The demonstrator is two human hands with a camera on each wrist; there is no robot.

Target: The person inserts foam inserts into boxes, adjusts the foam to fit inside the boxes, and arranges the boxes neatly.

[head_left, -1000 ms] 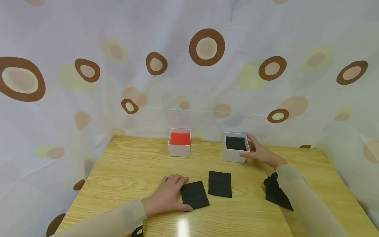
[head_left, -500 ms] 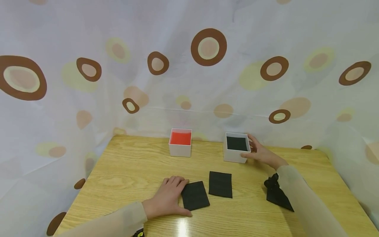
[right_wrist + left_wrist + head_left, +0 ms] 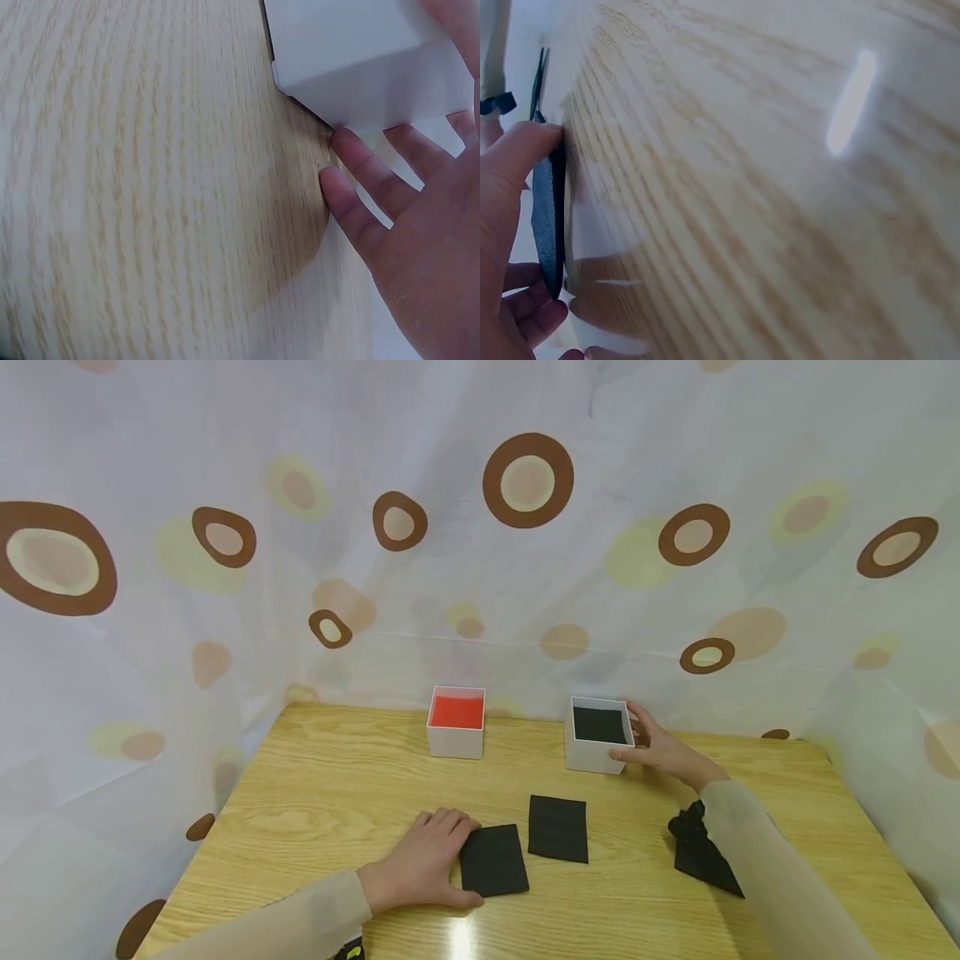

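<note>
In the head view my left hand (image 3: 429,864) lies on the table, spread along the left edge of a black fabric-like square (image 3: 493,862). Its thumb is at the front corner and its fingers at the back one, as the left wrist view also shows beside the square's dark edge (image 3: 549,217). A second black square (image 3: 558,829) lies flat just to the right. At the back, my right hand (image 3: 663,752) holds the right side of a white open box (image 3: 595,756) with black material (image 3: 597,724) inside. The thumb is on its front, the fingers along its side (image 3: 390,90).
Left of that box stands another white box (image 3: 455,742) with red material (image 3: 457,712) inside. A third black piece (image 3: 708,862) lies partly behind the right sleeve (image 3: 776,864), near a dark knot (image 3: 685,820) at the wrist. A patterned curtain (image 3: 480,610) borders the wooden table (image 3: 300,810).
The left black square has turned slightly, its edges now nearly straight to the table front, with my left hand at its edge. My right hand and both boxes keep their places.
</note>
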